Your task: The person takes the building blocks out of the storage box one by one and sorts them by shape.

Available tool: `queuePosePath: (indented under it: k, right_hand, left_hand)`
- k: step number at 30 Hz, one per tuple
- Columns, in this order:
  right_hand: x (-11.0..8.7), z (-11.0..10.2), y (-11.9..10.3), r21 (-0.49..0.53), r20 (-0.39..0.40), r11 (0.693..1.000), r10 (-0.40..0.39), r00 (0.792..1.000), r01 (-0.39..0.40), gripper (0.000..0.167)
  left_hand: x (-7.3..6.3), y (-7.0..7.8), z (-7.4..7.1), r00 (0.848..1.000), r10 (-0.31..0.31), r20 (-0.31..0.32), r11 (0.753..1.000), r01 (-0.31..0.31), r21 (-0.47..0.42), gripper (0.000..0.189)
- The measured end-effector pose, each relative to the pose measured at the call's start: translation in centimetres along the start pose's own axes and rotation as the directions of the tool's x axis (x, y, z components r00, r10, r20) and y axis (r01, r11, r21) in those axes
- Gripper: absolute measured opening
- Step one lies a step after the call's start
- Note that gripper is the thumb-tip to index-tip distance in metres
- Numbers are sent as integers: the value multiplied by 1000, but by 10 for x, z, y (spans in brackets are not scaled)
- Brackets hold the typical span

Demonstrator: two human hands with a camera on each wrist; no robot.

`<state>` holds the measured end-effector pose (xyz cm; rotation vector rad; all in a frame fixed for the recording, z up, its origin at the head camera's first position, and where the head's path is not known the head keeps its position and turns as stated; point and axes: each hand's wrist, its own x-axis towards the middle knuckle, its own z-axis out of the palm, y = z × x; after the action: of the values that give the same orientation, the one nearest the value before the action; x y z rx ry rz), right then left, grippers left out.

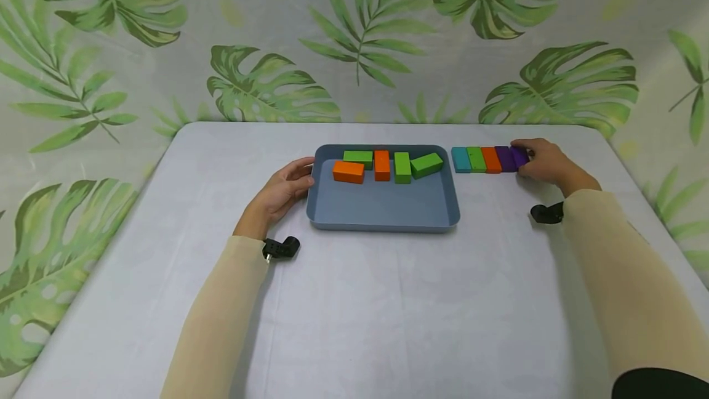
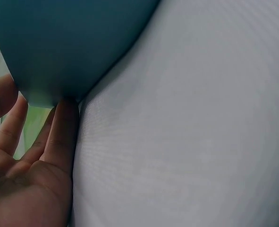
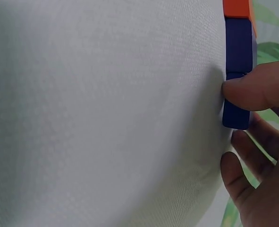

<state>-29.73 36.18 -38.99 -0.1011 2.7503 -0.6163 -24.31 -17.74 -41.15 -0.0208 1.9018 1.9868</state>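
- Nearest, at bottom right: dark rounded shape [image 1: 659,385], too cropped to name.
- With left hand [image 1: 279,191] spread, touching left wall of tray [image 1: 382,209], likely for steadiness.
- Inside, toward the far edge: five loose green and orange blocks [image 1: 382,165].
- Just beside the tray, in a row: four blocks [image 1: 490,160], cyan to purple.
- With right hand [image 1: 548,164], pinching end purple block [image 3: 236,113] front to back, probably for lack of access from the neighbour's side.
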Motion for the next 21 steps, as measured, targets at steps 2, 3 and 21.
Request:
queuePosePath:
  k: [2, 3, 21]
  right_hand:
    - [0, 0, 0, -9, -9, 1000, -9, 1000, 9, 75]
    - [-1, 0, 0, -14, -12, 1000, -14, 1000, 13, 75]
    - [-2, 0, 4, -79, -1, 995, -57, 998, 57, 77]
  left_hand:
    - [0, 0, 0, 1000, 1, 0, 1000, -1, 1, 58]
    - [0, 1, 0, 1000, 2, 3, 1000, -2, 4, 59]
    - [0, 0, 1, 1000, -15, -4, 1000, 15, 5, 60]
